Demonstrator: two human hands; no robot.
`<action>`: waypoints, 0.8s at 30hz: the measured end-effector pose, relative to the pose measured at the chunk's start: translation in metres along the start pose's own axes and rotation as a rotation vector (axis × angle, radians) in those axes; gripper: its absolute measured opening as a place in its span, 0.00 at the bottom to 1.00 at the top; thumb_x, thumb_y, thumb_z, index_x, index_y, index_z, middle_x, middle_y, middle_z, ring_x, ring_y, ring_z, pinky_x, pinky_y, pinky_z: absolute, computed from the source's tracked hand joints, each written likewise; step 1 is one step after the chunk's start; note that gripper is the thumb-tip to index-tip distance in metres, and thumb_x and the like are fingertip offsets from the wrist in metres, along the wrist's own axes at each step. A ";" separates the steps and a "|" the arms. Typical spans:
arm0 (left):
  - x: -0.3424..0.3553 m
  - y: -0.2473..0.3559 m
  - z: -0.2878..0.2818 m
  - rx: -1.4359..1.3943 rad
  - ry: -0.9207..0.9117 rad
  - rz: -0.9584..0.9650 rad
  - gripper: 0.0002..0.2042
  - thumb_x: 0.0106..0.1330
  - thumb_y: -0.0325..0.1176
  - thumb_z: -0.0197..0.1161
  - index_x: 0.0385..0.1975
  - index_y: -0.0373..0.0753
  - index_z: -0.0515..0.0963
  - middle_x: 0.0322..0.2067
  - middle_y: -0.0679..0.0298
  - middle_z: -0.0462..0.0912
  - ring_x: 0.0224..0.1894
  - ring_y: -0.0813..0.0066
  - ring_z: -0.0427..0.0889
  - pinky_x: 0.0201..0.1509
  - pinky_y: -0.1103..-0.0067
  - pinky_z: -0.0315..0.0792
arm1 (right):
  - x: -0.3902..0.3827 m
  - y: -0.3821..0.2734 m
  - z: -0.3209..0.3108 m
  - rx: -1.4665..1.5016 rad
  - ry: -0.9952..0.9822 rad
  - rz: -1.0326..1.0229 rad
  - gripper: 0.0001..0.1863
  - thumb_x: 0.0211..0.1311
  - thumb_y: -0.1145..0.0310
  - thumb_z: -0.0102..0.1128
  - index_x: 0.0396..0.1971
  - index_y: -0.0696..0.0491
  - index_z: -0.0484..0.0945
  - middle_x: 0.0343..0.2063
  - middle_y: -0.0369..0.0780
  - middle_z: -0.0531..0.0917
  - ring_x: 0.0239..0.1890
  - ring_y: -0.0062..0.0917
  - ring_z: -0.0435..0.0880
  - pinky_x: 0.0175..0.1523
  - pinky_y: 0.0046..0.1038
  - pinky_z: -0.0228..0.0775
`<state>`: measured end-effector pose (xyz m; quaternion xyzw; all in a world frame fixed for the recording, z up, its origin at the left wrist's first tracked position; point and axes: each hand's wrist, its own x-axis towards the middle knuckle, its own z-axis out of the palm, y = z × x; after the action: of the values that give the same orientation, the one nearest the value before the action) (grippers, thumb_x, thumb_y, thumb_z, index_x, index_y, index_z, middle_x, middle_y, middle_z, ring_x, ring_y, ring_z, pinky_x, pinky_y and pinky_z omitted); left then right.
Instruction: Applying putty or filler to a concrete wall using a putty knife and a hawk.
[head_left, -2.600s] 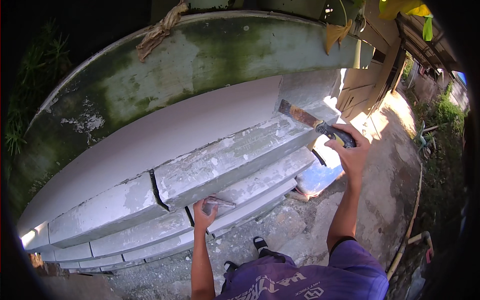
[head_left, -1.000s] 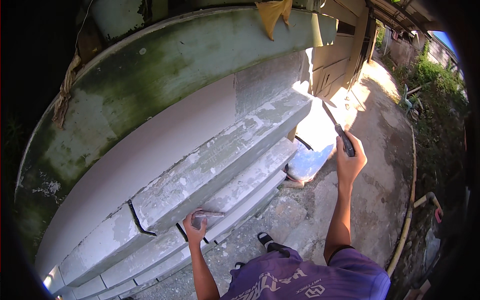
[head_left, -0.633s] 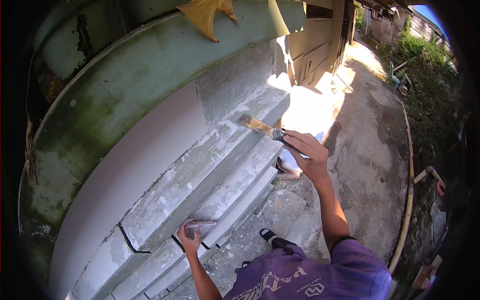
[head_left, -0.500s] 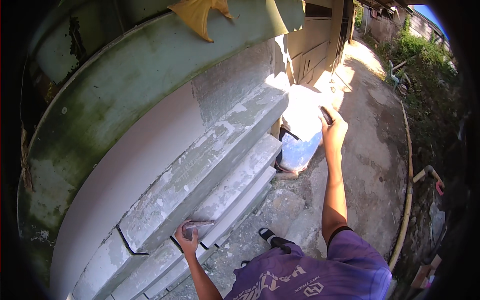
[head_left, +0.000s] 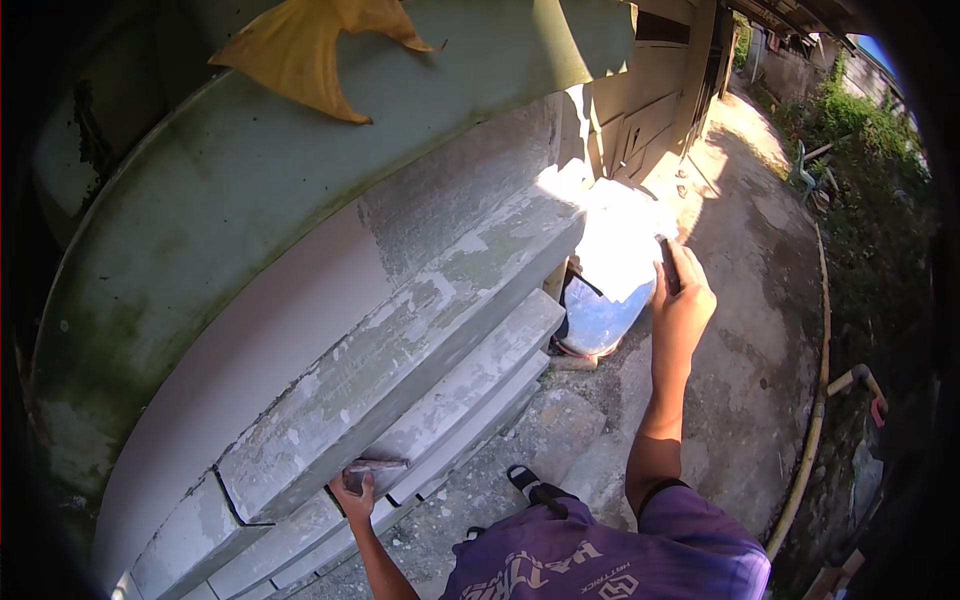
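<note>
My left hand (head_left: pixel 354 496) is closed on a flat, putty-smeared tool (head_left: pixel 382 465) with a greyish-white edge, beside the lower ledges of a patchy wall. Whether it is a scraper or a plain plate I cannot tell. Above it runs a thick, grey-white stepped ledge (head_left: pixel 400 340) with worn, uneven coating. Out ahead on the right, my raised right hand (head_left: pixel 685 310) grips a small dark object (head_left: pixel 673 268), its kind mostly hidden by the fingers. That hand is next to a blue-and-white container (head_left: pixel 600 318), whose sunlit top is washed out by glare.
A mossy green curved sheet (head_left: pixel 300 160) overhangs the wall, with a dry yellow leaf (head_left: pixel 315 55) on it. A rough concrete path (head_left: pixel 750 310) runs away on the right, edged by a pipe (head_left: pixel 808 465) and greenery (head_left: pixel 850 125). My sandalled foot (head_left: pixel 525 480) stands below.
My right hand has come lower and slightly right, still gripping the dark object. My left hand, with the flat tool, sits a little lower and farther left in view; the view itself has shifted.
</note>
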<state>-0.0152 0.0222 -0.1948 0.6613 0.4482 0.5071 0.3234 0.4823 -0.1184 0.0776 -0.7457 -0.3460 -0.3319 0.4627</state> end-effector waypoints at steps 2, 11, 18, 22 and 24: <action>0.000 0.001 0.002 0.030 0.009 -0.023 0.24 0.58 0.34 0.68 0.51 0.29 0.70 0.47 0.54 0.77 0.53 0.66 0.75 0.64 0.73 0.63 | 0.010 0.018 -0.005 -0.089 0.098 0.148 0.15 0.55 0.76 0.68 0.44 0.60 0.83 0.41 0.47 0.86 0.43 0.32 0.87 0.49 0.27 0.76; -0.018 -0.052 -0.012 -0.055 0.017 0.024 0.35 0.58 0.32 0.70 0.62 0.31 0.58 0.58 0.51 0.66 0.59 0.60 0.71 0.68 0.67 0.60 | -0.019 -0.054 -0.002 0.640 -0.349 -0.284 0.19 0.46 0.83 0.71 0.42 0.58 0.84 0.42 0.45 0.85 0.41 0.32 0.87 0.44 0.25 0.78; -0.020 -0.035 -0.005 -0.023 0.116 0.076 0.29 0.58 0.34 0.69 0.56 0.30 0.65 0.52 0.53 0.72 0.56 0.62 0.74 0.65 0.70 0.63 | 0.018 0.016 0.022 -0.047 0.035 0.095 0.16 0.54 0.79 0.67 0.45 0.58 0.83 0.41 0.45 0.86 0.42 0.33 0.86 0.49 0.28 0.76; -0.021 0.036 0.008 -0.078 0.082 0.062 0.23 0.59 0.38 0.68 0.48 0.29 0.72 0.44 0.55 0.76 0.51 0.65 0.76 0.60 0.72 0.66 | -0.001 0.012 0.011 0.081 0.091 0.045 0.15 0.55 0.78 0.68 0.44 0.59 0.83 0.39 0.43 0.87 0.39 0.28 0.87 0.48 0.28 0.76; -0.034 0.049 0.012 -0.078 0.101 0.059 0.24 0.59 0.39 0.68 0.48 0.29 0.72 0.44 0.56 0.76 0.50 0.65 0.77 0.60 0.72 0.66 | -0.025 0.007 0.004 0.171 0.019 0.066 0.15 0.54 0.79 0.69 0.43 0.59 0.83 0.36 0.40 0.86 0.33 0.21 0.84 0.41 0.22 0.75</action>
<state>0.0069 -0.0276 -0.1675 0.6348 0.4242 0.5662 0.3107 0.4753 -0.1226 0.0522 -0.7113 -0.3440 -0.2926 0.5387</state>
